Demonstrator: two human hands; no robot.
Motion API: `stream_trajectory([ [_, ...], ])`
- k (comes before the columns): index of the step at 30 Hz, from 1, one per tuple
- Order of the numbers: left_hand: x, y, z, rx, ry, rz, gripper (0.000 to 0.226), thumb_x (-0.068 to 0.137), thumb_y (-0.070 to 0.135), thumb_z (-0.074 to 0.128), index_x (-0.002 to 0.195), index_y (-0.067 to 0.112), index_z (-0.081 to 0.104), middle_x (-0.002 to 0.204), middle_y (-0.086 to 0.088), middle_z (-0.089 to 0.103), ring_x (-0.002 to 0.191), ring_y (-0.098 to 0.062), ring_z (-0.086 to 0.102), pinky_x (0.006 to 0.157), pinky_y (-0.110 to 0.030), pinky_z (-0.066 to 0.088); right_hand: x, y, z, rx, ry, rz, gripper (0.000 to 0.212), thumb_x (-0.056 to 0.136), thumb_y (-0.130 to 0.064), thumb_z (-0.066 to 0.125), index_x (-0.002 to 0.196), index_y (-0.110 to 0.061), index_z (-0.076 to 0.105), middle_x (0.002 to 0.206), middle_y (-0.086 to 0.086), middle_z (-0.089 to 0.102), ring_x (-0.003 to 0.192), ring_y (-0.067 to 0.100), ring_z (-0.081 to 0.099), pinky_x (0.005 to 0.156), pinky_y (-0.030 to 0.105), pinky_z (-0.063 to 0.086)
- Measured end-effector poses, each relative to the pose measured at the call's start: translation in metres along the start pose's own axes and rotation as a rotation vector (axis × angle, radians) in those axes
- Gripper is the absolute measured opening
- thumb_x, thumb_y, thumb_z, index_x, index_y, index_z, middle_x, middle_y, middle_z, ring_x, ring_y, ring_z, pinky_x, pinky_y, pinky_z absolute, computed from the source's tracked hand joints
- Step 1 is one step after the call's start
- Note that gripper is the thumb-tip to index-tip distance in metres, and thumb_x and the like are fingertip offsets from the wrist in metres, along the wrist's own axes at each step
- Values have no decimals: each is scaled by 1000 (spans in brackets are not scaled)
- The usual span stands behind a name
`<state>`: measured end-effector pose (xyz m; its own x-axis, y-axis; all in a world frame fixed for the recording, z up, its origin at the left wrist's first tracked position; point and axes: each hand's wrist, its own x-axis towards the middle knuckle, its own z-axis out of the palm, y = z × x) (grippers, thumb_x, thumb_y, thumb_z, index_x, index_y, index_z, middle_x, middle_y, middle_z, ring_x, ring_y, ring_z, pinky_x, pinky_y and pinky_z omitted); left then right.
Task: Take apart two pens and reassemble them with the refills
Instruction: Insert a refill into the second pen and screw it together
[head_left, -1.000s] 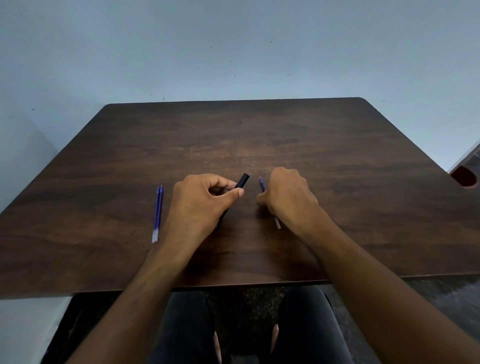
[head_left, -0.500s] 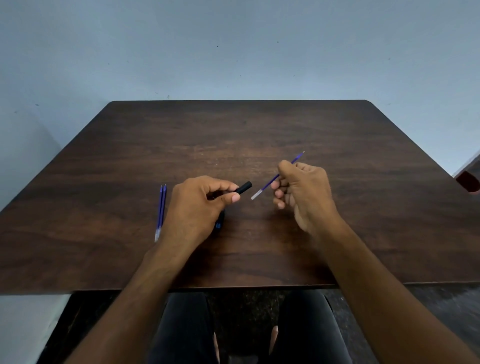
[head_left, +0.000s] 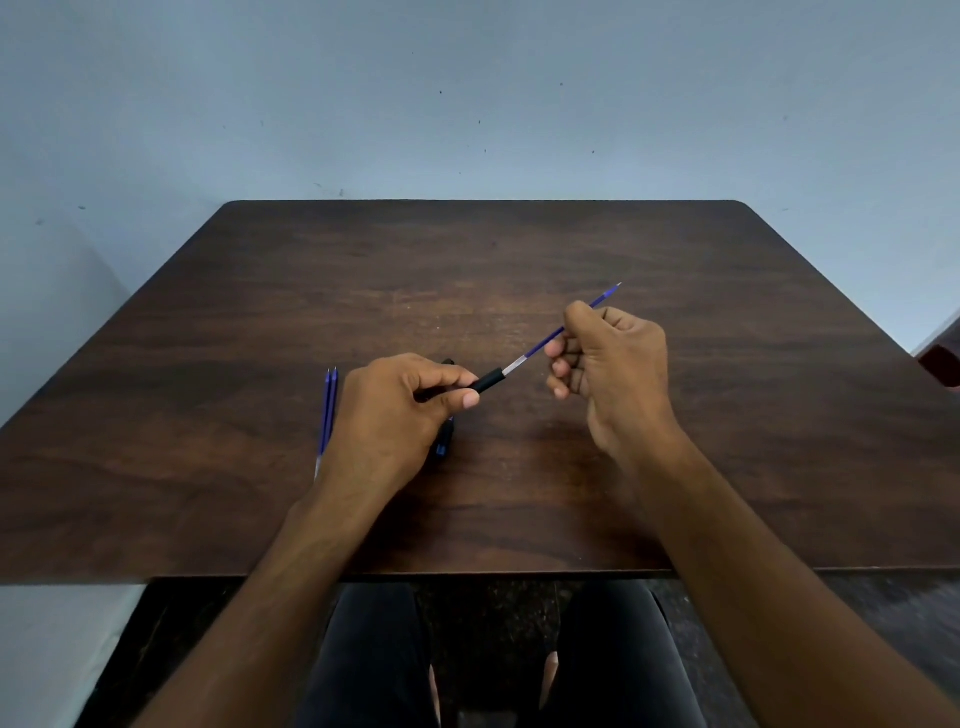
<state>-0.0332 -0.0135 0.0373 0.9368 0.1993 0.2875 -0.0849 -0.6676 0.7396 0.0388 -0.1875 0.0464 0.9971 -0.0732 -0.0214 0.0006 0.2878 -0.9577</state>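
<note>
My left hand (head_left: 395, 410) grips a black pen barrel (head_left: 488, 382) above the dark wooden table (head_left: 519, 260), its open end pointing right and away. My right hand (head_left: 613, 369) pinches a blue refill (head_left: 540, 347) between thumb and forefinger. The refill's pale rear end sits at the mouth of the barrel, and its writing tip points up to the right. Two more blue refills (head_left: 328, 410) lie side by side on the table left of my left hand. Another black pen part (head_left: 445, 439) lies on the table, mostly hidden under my left hand.
The table's front edge runs just above my knees (head_left: 374, 649). A pale wall stands behind the table. A reddish-brown object (head_left: 943, 364) shows at the right edge of the view, beyond the table.
My right hand picked the blue refill up from the table, turned it and brought its pale end to the mouth of the barrel. My left hand tilted the barrel toward it.
</note>
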Motion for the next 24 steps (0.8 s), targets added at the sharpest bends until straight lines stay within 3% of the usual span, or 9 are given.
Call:
stream_trajectory([
  [11,0,0,0,7,-11,-9,20,80,20,80,98,27,78,84,16,70,81,-1,64,72,-12,43,-3,5,3,-20,-2,-10,24,88,-5,60,64,-8,58,57,10,66,40,16,50,39,27,44],
  [17,0,-2,0,-16,-18,-39,19,81,20,78,97,31,76,85,15,70,78,-4,66,76,-25,54,-12,17,5,-76,-118,0,26,83,-6,61,59,-18,63,62,11,69,43,15,53,41,27,44],
  [24,1,-7,0,28,5,5,25,81,23,78,88,45,69,82,24,67,84,7,63,72,-7,41,-19,23,6,-142,-144,22,18,89,-8,64,72,-10,64,60,5,67,45,12,51,41,26,42],
])
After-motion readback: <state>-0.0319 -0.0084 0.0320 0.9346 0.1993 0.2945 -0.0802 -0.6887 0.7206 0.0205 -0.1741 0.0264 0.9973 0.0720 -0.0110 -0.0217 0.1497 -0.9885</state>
